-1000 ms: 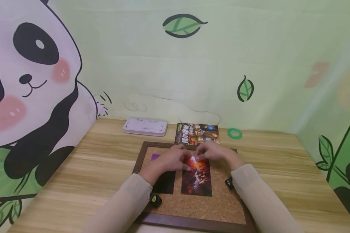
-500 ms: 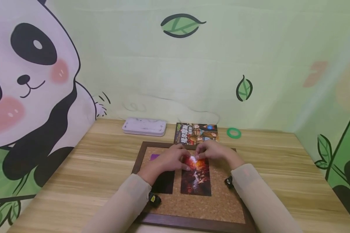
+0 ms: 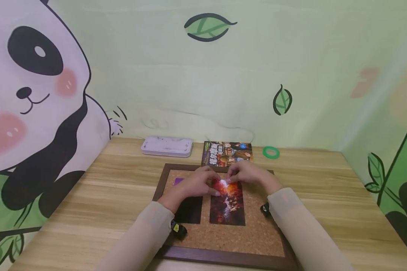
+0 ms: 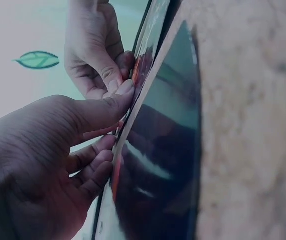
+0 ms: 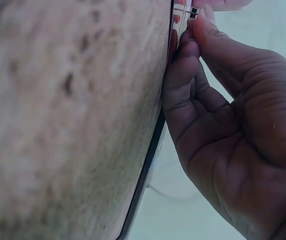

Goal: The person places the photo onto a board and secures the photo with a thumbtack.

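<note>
A framed cork board (image 3: 230, 238) lies on the table, with a fiery red-orange picture card (image 3: 227, 210) and a darker card (image 3: 192, 212) on it. My left hand (image 3: 198, 183) rests at the upper left of the fiery card. Its thumb and fingertips (image 4: 125, 89) touch down near the top edge. Just across from it, my right hand (image 3: 245, 176) is at the card's top edge. Between its thumb and finger it pinches a small pin (image 5: 194, 12), with a dark head and thin shaft, pointing toward the board. The left forearm and hand partly hide the darker card.
Behind the board lie an illustrated booklet (image 3: 228, 152), a pale marbled case (image 3: 167, 146) and a green ring-shaped roll of tape (image 3: 271, 152). A printed cloth backdrop (image 3: 156, 67) with a panda and leaves stands behind the wooden table (image 3: 115, 195).
Both hands stay at the top of the fiery card with almost no movement. The head view has shifted slightly.
</note>
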{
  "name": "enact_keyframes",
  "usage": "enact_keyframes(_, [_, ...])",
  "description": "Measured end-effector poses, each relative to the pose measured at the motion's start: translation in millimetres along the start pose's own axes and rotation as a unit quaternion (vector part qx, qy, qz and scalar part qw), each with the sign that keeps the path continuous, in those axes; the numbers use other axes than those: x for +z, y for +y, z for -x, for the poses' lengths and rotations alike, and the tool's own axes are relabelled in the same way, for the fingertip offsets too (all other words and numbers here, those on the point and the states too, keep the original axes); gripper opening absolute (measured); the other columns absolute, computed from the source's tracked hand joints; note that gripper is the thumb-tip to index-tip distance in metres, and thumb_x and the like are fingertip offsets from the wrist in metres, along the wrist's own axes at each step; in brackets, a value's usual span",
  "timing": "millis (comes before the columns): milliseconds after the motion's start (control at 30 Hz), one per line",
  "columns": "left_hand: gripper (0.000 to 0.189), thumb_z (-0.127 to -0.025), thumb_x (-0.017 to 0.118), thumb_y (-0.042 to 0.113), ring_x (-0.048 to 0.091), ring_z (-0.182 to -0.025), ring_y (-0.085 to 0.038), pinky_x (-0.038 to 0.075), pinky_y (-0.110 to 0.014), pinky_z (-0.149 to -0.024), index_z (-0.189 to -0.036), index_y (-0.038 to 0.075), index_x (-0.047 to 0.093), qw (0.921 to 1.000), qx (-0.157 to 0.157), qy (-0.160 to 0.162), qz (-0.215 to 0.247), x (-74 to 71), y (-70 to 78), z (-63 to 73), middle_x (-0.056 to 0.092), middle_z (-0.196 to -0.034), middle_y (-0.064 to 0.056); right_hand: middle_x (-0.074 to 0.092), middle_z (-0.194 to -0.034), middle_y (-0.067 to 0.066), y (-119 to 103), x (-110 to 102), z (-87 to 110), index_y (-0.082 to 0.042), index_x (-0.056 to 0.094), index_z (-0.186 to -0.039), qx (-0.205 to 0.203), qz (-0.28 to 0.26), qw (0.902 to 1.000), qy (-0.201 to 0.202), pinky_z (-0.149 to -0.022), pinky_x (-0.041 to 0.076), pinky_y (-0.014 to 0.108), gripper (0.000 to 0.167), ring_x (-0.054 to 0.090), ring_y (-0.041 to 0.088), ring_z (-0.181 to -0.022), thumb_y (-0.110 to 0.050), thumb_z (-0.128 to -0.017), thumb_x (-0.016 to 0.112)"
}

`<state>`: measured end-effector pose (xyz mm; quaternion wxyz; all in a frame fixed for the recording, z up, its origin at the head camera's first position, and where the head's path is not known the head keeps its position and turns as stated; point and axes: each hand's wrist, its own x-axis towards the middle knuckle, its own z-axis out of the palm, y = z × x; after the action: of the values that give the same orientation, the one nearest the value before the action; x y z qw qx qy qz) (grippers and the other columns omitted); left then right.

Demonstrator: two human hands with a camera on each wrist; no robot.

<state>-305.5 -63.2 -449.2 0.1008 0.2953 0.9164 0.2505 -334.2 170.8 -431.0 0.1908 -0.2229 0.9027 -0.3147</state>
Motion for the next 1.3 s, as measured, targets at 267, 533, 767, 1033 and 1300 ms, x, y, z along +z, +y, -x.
enact_keyframes(267, [0.049, -0.083, 0.082, 0.039, 0.049, -0.113, -0.021, 0.044, -0.042, -0.101, -0.125, 0.018, 0.069, 0.9996, -0.012, -0.008, 0.025, -0.9, 0.5, 1.0, 0.055, -0.124, -0.001, 0.067, -0.091, -0.001, 2.3, 1.2, -1.7, -0.016, 0.074, -0.091, 0.010, 0.003, 0.9999, 0.003, -0.078, 0.046, 0.034, 0.006, 0.056, 0.018, -0.085, -0.022, -0.093, 0.074])
enact_keyframes(533, [0.049, -0.083, 0.082, 0.040, 0.050, -0.112, -0.020, 0.044, -0.042, -0.099, -0.125, 0.018, 0.068, 0.9996, -0.014, -0.005, 0.023, -0.5, 0.1, 0.2, 0.055, -0.123, 0.000, 0.066, -0.090, 0.000, -0.4, 0.0, -2.9, -0.015, 0.074, -0.091, 0.018, 0.008, 0.9998, 0.000, -0.078, 0.045, 0.035, 0.006, 0.056, 0.018, -0.085, -0.021, -0.093, 0.074])
enact_keyframes(767, [0.049, -0.084, 0.082, 0.041, 0.049, -0.113, -0.021, 0.044, -0.043, -0.100, -0.125, 0.019, 0.068, 0.9996, -0.017, -0.009, 0.022, 0.2, -0.4, -0.6, 0.055, -0.124, -0.001, 0.065, -0.090, 0.000, -2.4, 0.0, -3.9, -0.015, 0.074, -0.089, 0.016, 0.017, 0.9997, -0.005, -0.076, 0.044, 0.034, 0.007, 0.054, 0.018, -0.084, -0.021, -0.093, 0.073])
enact_keyframes(1033, [0.047, -0.084, 0.081, 0.040, 0.049, -0.114, -0.022, 0.044, -0.045, -0.102, -0.125, 0.019, 0.068, 0.9993, -0.026, -0.010, 0.026, -0.5, 0.6, -0.1, 0.054, -0.125, -0.001, 0.065, -0.087, 0.000, -1.7, 0.4, -6.0, -0.015, 0.073, -0.088, 0.006, 0.027, 0.9996, -0.006, -0.072, 0.045, 0.032, 0.007, 0.054, 0.018, -0.081, -0.020, -0.093, 0.074])
enact_keyframes(1300, [0.047, -0.084, 0.082, 0.039, 0.049, -0.114, -0.022, 0.044, -0.044, -0.101, -0.124, 0.019, 0.068, 0.9994, -0.023, -0.010, 0.024, -2.0, 2.2, 0.7, 0.054, -0.124, -0.001, 0.064, -0.087, 0.000, -1.2, 1.3, -6.6, -0.015, 0.072, -0.088, 0.011, 0.026, 0.9996, -0.006, -0.073, 0.045, 0.033, 0.008, 0.054, 0.018, -0.081, -0.020, -0.093, 0.074])
